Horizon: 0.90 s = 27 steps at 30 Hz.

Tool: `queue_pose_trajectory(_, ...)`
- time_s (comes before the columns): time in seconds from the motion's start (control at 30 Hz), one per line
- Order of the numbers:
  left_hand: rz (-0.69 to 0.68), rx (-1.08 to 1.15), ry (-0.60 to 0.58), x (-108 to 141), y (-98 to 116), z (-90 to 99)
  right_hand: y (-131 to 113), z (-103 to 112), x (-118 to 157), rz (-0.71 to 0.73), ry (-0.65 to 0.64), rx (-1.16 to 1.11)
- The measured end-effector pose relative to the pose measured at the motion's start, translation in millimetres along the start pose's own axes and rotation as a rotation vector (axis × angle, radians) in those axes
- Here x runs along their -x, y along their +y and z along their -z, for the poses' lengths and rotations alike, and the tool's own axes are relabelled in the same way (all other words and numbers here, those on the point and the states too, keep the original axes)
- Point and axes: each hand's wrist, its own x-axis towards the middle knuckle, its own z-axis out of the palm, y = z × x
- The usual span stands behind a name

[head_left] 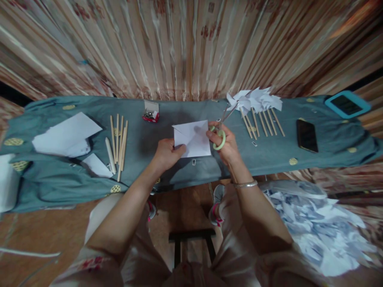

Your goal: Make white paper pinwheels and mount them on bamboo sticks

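Observation:
A white square of paper [193, 138] is held up over the cloth-covered table, with a slit near its upper left corner. My left hand [170, 154] pinches its lower left edge, thumb on top. Scissors [220, 135] with pale green handles are in my right hand [226, 145], their blades pointing up and away to the right. The fingers of that hand also reach the paper's right edge. Beyond the blades lie several white paper pinwheels [254, 99] on wooden sticks. Left of my left hand are several loose wooden sticks [121, 143] and a thicker pale stick or pen [110, 155].
A small open red-and-white box [151, 111] of metal bits stands at the back. White paper sheets [67, 133] lie at left. A dark phone [307, 135] and a blue-framed tablet [347, 104] are at right. A bag of paper pieces [326, 227] sits below, right.

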Motion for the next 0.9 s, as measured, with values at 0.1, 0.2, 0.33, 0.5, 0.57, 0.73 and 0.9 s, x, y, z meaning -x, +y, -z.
queue_pose_trajectory(0.1, -0.04, -0.064, -0.011, 1, 0, -0.7, -1, -1, -2, 0.0, 0.015, -0.002)
queue_pose_trajectory(0.2, -0.063, -0.065, -0.02, 3, 1, -2.0, -4, -3, -2, -0.047, 0.03, 0.054)
queue_pose_trajectory(0.33, -0.038, 0.0, -0.007, 6, 0, -5.8, -6, -8, -2, -0.071, 0.067, 0.06)
queue_pose_trajectory(0.5, 0.067, 0.131, 0.0, 7, -2, -10.2, -6, -9, -3, -0.071, 0.134, 0.034)
queue_pose_trajectory(0.57, 0.097, 0.167, -0.023, 6, -1, -10.3, -5, -7, -4, -0.082, 0.154, 0.018)
queue_pose_trajectory(0.73, 0.137, 0.241, -0.046, 5, 8, -7.5, -3, 2, -8, -0.052, 0.181, 0.052)
queue_pose_trajectory(0.9, 0.133, 0.272, -0.015, 5, 15, -4.7, -1, 8, -12, -0.036, 0.24, 0.042)
